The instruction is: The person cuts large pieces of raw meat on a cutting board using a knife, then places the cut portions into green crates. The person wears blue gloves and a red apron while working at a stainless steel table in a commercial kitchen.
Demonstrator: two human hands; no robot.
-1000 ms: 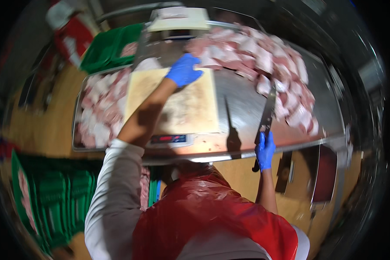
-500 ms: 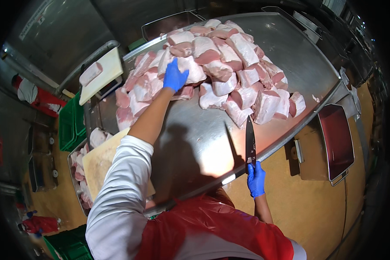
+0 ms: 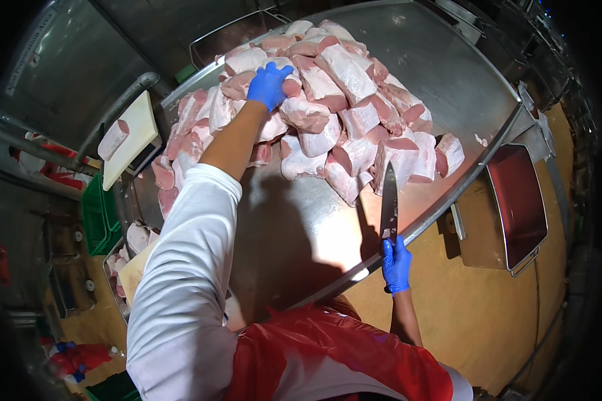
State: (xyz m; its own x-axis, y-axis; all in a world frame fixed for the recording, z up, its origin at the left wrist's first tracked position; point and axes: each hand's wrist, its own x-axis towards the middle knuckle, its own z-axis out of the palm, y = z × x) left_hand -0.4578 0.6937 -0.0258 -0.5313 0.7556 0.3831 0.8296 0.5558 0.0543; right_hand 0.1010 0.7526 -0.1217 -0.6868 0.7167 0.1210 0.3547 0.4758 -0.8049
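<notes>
Pale pink cuts of meat with white fat, like boneless pork loin, lie in a large heap [image 3: 354, 123] on a steel table [image 3: 274, 220]. My left hand [image 3: 269, 87], in a blue glove, reaches over the heap with its fingers spread on a piece near the back. The fingertips are partly lost among the cuts. Away from the heap's near right side, at the table's front edge, my gloved right hand [image 3: 396, 264] is closed round the handle of a long knife [image 3: 389, 204]. Its dark blade points away from me, with small meat scraps on it.
At left, a white cutting board [image 3: 137, 137] bears one piece of meat [image 3: 114, 140]. Green crates [image 3: 100, 217] and a tray of meat cuts [image 3: 118, 264] stand beside the table. A deep metal bin [image 3: 515, 207] is on the right. Other people in red aprons [image 3: 80, 361] appear far left.
My left hand has shifted farther back and rightward over the heap, its fingers now more spread. The knife stays in my right hand, blade pointing away. The whole view has shifted slightly.
</notes>
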